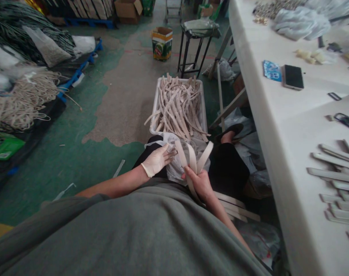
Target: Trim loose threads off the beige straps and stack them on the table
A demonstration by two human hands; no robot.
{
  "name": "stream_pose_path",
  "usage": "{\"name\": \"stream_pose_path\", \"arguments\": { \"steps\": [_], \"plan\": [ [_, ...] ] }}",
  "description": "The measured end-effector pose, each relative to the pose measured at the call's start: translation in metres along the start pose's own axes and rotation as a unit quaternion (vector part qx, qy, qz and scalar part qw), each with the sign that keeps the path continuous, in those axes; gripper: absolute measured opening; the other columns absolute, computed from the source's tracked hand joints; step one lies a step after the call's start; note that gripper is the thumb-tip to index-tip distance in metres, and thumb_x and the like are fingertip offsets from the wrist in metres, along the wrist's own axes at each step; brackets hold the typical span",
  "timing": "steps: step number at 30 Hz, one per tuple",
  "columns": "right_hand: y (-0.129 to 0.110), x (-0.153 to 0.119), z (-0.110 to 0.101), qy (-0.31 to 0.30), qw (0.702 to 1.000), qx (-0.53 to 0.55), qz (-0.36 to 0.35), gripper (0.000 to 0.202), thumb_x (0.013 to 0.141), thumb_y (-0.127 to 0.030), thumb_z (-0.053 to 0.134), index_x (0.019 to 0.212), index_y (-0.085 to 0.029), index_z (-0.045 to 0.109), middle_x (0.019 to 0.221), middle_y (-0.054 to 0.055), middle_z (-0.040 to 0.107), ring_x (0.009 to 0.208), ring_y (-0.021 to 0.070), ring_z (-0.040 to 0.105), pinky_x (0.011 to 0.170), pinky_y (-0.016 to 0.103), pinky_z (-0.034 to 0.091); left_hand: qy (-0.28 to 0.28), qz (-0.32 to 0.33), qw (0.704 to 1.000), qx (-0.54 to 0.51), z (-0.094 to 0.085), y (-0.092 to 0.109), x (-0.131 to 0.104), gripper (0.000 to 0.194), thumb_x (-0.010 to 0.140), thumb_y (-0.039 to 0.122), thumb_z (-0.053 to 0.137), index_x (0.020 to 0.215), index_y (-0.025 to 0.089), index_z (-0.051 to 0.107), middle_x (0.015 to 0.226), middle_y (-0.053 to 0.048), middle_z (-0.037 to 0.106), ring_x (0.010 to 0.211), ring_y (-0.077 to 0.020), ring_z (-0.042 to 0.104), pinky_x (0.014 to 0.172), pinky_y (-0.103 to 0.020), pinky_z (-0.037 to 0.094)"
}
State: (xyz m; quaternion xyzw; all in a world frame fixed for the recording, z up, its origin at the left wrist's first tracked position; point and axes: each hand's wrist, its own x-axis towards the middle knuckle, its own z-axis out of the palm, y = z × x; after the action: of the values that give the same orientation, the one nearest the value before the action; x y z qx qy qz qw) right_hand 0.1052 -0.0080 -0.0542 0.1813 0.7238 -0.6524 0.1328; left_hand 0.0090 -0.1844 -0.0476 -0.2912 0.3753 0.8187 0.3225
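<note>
My right hand (pixel 199 183) is closed around several pale flat straps (pixel 192 158), whose upper ends fan out above the fist. My left hand (pixel 158 161), in a light glove that leaves the fingertips bare, is open to the left of them with its fingers stretched out. A clear plastic bag (pixel 174 168) lies across my lap beneath both hands. Just beyond my knees stands a white crate (pixel 204 103) heaped with pale strips (pixel 178 103). More light straps (pixel 231 207) lie beside my right thigh, under the forearm.
On the right, a long white table (pixel 266 153) carries a phone (pixel 293 77), a blue packet (pixel 272 70) and several grey strips (pixel 335 174). A black stool (pixel 195 50) and a cardboard box (pixel 162 44) stand ahead. Coiled cord (pixel 25 99) lies on the left.
</note>
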Motion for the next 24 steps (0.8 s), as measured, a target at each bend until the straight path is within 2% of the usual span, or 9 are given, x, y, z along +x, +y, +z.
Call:
{"name": "stream_pose_path", "arguments": {
  "steps": [4,6,9,13,16,19,24],
  "plan": [
    [-0.007,-0.023,-0.021,-0.022,0.999,0.018,0.04,0.043,0.078,-0.061,0.067,0.067,-0.02,0.069,0.051,0.003,0.058,0.044,0.0142,0.045,0.043,0.028,0.034,0.016,-0.01,0.999,0.027,-0.008,0.01,0.004,0.019,0.094,0.029,0.062,0.088,0.012,0.069,0.09,-0.009,0.074,0.077,-0.0153,0.07,0.073,-0.026,0.055],
    [-0.012,-0.031,-0.024,-0.046,0.997,0.019,0.064,0.043,0.074,-0.062,0.071,0.075,-0.019,0.068,0.051,0.002,0.06,0.045,0.0149,0.05,0.043,0.026,0.038,0.009,-0.006,0.999,0.052,-0.013,0.01,0.005,0.019,0.095,0.027,0.062,0.086,0.012,0.069,0.089,-0.009,0.074,0.074,-0.0148,0.07,0.071,-0.026,0.055],
    [-0.017,-0.035,-0.023,-0.074,0.994,-0.003,0.078,0.045,0.073,-0.061,0.072,0.077,-0.017,0.068,0.054,0.002,0.061,0.048,0.0159,0.055,0.045,0.025,0.043,-0.004,0.003,0.997,0.08,-0.016,0.006,0.006,0.015,0.091,0.024,0.067,0.083,0.012,0.068,0.086,-0.008,0.074,0.072,-0.0144,0.07,0.07,-0.025,0.056],
    [-0.018,-0.03,-0.021,-0.083,0.992,-0.093,0.026,0.04,0.079,-0.054,0.066,0.075,-0.015,0.072,0.058,0.004,0.066,0.053,0.0189,0.06,0.049,0.027,0.046,-0.004,0.011,0.995,0.1,-0.017,0.002,0.005,0.01,0.087,0.019,0.072,0.08,0.013,0.067,0.082,-0.006,0.073,0.071,-0.0152,0.07,0.068,-0.026,0.057],
    [-0.018,-0.027,-0.022,-0.085,0.985,-0.148,-0.023,0.036,0.083,-0.048,0.064,0.08,-0.015,0.076,0.075,0.008,0.075,0.071,0.026,0.069,0.063,0.03,0.052,-0.011,0.012,0.994,0.112,-0.018,0.003,0.005,0.012,0.086,0.02,0.072,0.078,0.012,0.067,0.081,-0.007,0.073,0.072,-0.0158,0.07,0.069,-0.026,0.057],
    [-0.019,-0.026,-0.021,-0.088,0.981,-0.169,-0.042,0.035,0.084,-0.046,0.062,0.083,-0.014,0.078,0.085,0.009,0.078,0.084,0.0306,0.071,0.071,0.033,0.054,-0.02,0.018,0.992,0.12,-0.021,0.003,0.004,0.013,0.081,0.02,0.078,0.079,0.012,0.068,0.082,-0.007,0.073,0.073,-0.0159,0.07,0.07,-0.026,0.056],
    [-0.022,-0.009,-0.005,-0.073,0.988,-0.138,-0.018,0.034,0.081,-0.046,0.062,0.077,-0.015,0.074,0.073,0.007,0.074,0.069,0.0241,0.068,0.062,0.029,0.052,-0.027,0.006,0.992,0.126,-0.027,-0.015,0.002,0.021,0.072,0.021,0.086,0.081,0.011,0.07,0.082,-0.007,0.073,0.072,-0.0154,0.069,0.071,-0.026,0.055]
  ]
}}
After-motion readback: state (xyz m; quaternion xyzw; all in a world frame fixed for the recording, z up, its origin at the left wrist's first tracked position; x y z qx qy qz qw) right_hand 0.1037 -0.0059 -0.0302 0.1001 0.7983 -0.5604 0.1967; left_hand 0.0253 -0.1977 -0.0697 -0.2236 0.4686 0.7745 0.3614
